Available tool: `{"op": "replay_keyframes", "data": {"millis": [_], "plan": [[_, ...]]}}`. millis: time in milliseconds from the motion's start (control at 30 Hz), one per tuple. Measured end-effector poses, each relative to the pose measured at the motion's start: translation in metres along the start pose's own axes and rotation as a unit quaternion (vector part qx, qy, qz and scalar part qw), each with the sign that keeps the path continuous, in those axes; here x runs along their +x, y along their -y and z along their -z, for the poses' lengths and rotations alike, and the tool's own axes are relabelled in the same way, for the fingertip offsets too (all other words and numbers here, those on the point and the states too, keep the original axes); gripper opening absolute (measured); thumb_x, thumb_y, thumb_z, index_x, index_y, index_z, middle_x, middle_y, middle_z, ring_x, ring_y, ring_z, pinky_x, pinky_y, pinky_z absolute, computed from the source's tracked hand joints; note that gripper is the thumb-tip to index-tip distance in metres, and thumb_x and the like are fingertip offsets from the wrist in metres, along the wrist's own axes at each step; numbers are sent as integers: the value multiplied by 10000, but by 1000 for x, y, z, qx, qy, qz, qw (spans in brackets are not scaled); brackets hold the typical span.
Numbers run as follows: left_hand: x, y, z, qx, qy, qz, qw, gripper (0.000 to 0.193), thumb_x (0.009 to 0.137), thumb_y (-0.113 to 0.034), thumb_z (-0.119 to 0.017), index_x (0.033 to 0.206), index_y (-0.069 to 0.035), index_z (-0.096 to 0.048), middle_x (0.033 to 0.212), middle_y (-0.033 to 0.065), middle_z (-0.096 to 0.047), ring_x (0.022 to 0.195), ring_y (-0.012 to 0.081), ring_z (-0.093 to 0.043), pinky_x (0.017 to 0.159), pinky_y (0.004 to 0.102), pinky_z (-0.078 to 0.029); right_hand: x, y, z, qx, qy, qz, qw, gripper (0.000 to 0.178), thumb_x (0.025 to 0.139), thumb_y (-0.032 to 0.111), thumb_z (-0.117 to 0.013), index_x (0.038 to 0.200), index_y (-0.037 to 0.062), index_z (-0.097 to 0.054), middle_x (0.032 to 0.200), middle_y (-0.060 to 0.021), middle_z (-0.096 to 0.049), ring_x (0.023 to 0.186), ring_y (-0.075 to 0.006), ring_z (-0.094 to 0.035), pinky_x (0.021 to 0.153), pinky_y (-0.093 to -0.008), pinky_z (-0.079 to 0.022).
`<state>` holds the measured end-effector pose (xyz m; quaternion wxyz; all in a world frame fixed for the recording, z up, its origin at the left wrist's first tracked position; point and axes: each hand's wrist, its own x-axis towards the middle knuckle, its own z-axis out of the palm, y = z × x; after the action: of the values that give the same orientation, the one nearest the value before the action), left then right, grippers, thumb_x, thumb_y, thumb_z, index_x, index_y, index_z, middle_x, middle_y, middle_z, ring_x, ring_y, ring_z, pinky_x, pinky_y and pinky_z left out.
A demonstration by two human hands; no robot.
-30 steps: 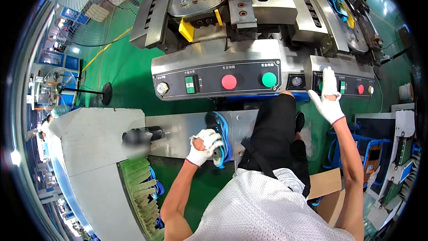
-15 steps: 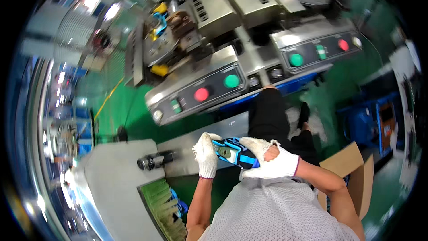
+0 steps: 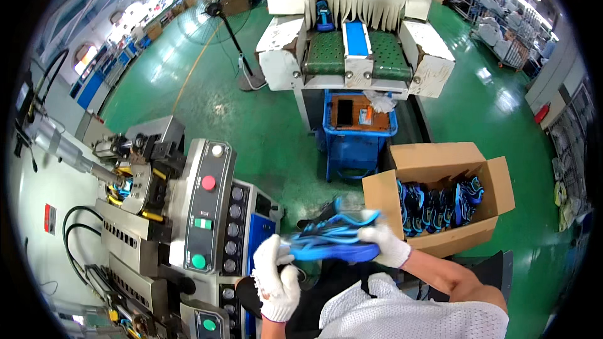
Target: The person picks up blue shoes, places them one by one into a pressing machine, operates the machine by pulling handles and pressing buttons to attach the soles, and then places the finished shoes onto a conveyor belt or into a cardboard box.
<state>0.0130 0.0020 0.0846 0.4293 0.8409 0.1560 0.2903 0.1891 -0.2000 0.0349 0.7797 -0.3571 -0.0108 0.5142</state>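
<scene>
A black and blue sports shoe (image 3: 333,242), blurred by motion, is held sideways in front of my body. My white-gloved right hand (image 3: 384,242) grips its right end, with fingers over the upper. At the shoe's other end is my left hand (image 3: 276,282), gloved too; its thumb and fingers are apart and its fingertips are close to or touching the shoe. To the right, a cardboard box (image 3: 440,154) with raised flaps contains several similar black and blue shoes (image 3: 433,207).
On the left stands a machine with a button control panel (image 3: 204,213). Ahead, a conveyor (image 3: 323,56) carries another shoe (image 3: 324,16) near a strip curtain. A blue cart (image 3: 358,150) with a phone on top stands before it. A floor fan (image 3: 229,31) is farther left.
My view has turned right, from the machine toward the conveyor and box. The shoe has swung along with my right hand, and my left hand's fingers have loosened from its end.
</scene>
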Motion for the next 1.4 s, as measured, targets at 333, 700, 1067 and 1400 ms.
{"op": "replay_keyframes", "data": {"millis": [333,700,1067,1400], "plan": [[-29,52,-25,0,128,76,989,451,882,35,-632,1330,38,-581,1312,217,-590,974,282,-697,844,350,-594,167,242,43,-396,-408,575,589,596,964,352,-746,1383,-42,-591,1353,-165,-642,1214,-262,-612,1086,-414,-456],[-90,93,-37,48,122,260,957,455,911,-85,-738,1336,-21,-588,1251,204,-618,1006,329,-691,871,415,-571,350,551,276,-706,-453,252,483,826,925,702,-580,1419,40,-619,1269,-127,-698,1130,-238,-657,1008,-397,-489],[-122,89,-8,73,5,309,948,367,972,-187,-712,1301,-46,-637,1256,195,-638,972,331,-694,849,400,-569,229,126,134,-691,-243,261,629,552,1082,241,-588,1521,-62,-445,1529,-170,-526,1337,-295,-577,1153,-411,-463],[-398,39,28,139,-445,557,687,227,968,-128,-678,1157,-3,-683,1122,187,-684,1062,359,-675,933,419,-544,133,-196,-90,-460,324,-145,814,403,1068,107,-545,1442,-43,-531,1322,-235,-665,1150,-302,-698,990,-440,-582]]}}
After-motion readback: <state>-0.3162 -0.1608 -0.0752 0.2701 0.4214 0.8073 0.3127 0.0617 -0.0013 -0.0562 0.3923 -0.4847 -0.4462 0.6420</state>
